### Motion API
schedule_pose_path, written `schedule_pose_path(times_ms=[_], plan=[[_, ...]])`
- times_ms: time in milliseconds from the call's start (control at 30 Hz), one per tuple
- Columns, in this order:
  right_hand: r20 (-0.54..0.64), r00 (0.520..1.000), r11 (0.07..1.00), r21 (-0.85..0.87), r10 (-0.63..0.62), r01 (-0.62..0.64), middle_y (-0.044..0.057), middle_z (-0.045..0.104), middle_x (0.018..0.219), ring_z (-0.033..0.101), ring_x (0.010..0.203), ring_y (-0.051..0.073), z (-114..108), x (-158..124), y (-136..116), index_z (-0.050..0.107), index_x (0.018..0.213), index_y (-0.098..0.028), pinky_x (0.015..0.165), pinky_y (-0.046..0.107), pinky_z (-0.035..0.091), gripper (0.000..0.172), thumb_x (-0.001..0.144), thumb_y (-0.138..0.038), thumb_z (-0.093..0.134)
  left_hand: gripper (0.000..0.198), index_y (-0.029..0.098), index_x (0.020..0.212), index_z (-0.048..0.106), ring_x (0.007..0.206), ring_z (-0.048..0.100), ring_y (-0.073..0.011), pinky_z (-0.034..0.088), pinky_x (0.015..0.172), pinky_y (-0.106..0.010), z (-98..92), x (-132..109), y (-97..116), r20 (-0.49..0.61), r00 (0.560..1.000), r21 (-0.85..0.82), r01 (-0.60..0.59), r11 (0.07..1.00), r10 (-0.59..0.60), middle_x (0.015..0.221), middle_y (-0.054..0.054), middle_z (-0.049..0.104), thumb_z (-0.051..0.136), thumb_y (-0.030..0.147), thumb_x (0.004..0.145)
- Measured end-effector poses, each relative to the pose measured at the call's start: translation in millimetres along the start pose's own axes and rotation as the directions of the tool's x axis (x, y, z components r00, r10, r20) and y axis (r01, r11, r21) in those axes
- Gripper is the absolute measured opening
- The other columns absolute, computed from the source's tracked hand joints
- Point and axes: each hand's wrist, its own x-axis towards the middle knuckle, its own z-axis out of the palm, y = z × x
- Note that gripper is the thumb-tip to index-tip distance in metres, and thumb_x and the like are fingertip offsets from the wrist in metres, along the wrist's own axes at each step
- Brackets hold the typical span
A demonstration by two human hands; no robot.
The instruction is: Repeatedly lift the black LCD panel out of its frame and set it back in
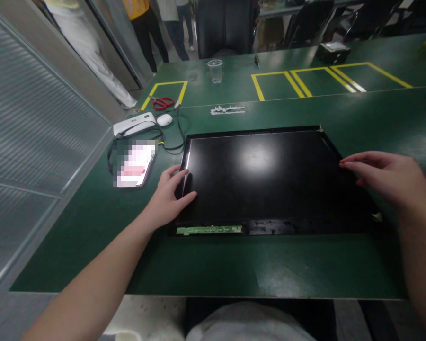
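A large black display panel [270, 180] lies flat on the green table, with a green circuit strip [209, 230] along its near left edge. My left hand [170, 196] rests on the panel's left edge, fingers spread and holding nothing. At the right edge of the panel, my right hand [383, 173] is closed in a pinch; whatever is between the fingertips is too small to name. Small pale pieces show at the panel's far right corner [320, 128] and near right corner [377, 217].
On the left lie a phone [137, 163], a white device [135, 124] with a dark cable, a white mouse [164, 120] and red scissors [163, 103]. Beyond the panel are white scraps [227, 110], a plastic cup [215, 72] and a black box [333, 52]. People stand behind.
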Motion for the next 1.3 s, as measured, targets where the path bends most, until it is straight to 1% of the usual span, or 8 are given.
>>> schedule_pose_path(times_ms=[233,400,500,633,767,933,1100,1300], plan=[[0.047,0.995,0.996,-0.029,-0.083,0.084,0.005,0.075,0.078,0.058,0.054,0.018,0,13,20,0.082,0.094,-0.024,0.060,0.039,0.053,0.042,0.066,-0.055,0.075,0.064,0.020,0.146,0.060,0.157,0.033,-0.0439,0.031,0.126,-0.065,-6.1,-6,8,0.039,0.998,0.035,-0.045,0.998,0.044,0.166,-0.020,0.034,0.067,0.052,0.091],[0.161,0.964,0.957,-0.169,-0.209,0.236,0.006,0.078,0.089,0.068,0.071,0.025,-5,18,30,0.079,0.104,-0.027,0.074,0.046,0.058,0.061,0.070,-0.076,0.068,0.061,0.020,0.145,0.062,0.155,0.036,-0.0445,0.032,0.125,-0.066,-6.5,-10,12,0.082,0.984,0.076,-0.163,0.984,0.157,0.165,-0.021,0.036,0.067,0.052,0.093],[0.277,0.904,0.885,-0.247,-0.326,0.395,0.009,0.077,0.104,0.070,0.084,0.029,-9,16,32,0.077,0.118,-0.029,0.078,0.048,0.059,0.081,0.063,-0.087,0.066,0.060,0.023,0.144,0.063,0.153,0.037,-0.0449,0.032,0.124,-0.067,-6.8,-11,12,0.103,0.971,0.101,-0.226,0.969,0.216,0.164,-0.020,0.039,0.069,0.053,0.092],[0.440,0.768,0.767,-0.232,-0.465,0.598,0.015,0.069,0.123,0.070,0.101,0.034,-13,13,39,0.065,0.145,-0.031,0.089,0.052,0.061,0.104,0.061,-0.093,0.065,0.060,0.023,0.146,0.063,0.154,0.035,-0.0448,0.032,0.124,-0.067,-5.8,-11,10,0.123,0.960,0.129,-0.267,0.955,0.252,0.165,-0.020,0.039,0.068,0.055,0.094],[0.538,0.693,0.686,-0.263,-0.480,0.679,0.017,0.054,0.153,0.054,0.139,0.045,-17,10,51,0.050,0.159,-0.038,0.112,0.064,0.049,0.113,0.060,-0.090,0.069,0.061,0.022,0.146,0.063,0.154,0.035,-0.0452,0.032,0.123,-0.069,-4.1,-10,6,0.115,0.953,0.141,-0.294,0.945,0.280,0.164,-0.021,0.040,0.065,0.057,0.096],[0.600,0.702,0.671,-0.341,-0.384,0.658,0.019,0.041,0.165,0.042,0.149,0.050,-18,10,53,0.042,0.165,-0.038,0.116,0.070,0.042,0.122,0.057,-0.088,0.070,0.061,0.022,0.148,0.062,0.155,0.032,-0.0464,0.030,0.124,-0.071,-2.6,-11,2,0.122,0.946,0.151,-0.315,0.937,0.299,0.164,-0.021,0.040,0.063,0.058,0.098],[0.604,0.693,0.668,-0.332,-0.392,0.667,0.018,0.041,0.166,0.042,0.150,0.050,-19,9,50,0.036,0.168,-0.038,0.117,0.070,0.042,0.124,0.059,-0.087,0.071,0.072,0.025,0.160,0.050,0.162,0.009,-0.0520,0.025,0.123,-0.078,0.1,-15,-1,0.214,0.935,0.167,-0.321,0.932,0.284,0.176,-0.019,0.023,0.061,0.062,0.099],[0.621,0.701,0.662,-0.365,-0.351,0.655,0.019,0.036,0.171,0.036,0.154,0.051,-20,7,49,0.037,0.168,-0.035,0.120,0.069,0.038,0.129,0.055,-0.086,0.073,0.080,0.022,0.161,0.049,0.162,0.008,-0.0554,0.023,0.121,-0.080,-0.2,-17,4,0.235,0.930,0.182,-0.328,0.927,0.283,0.176,-0.022,0.021,0.064,0.066,0.097]])
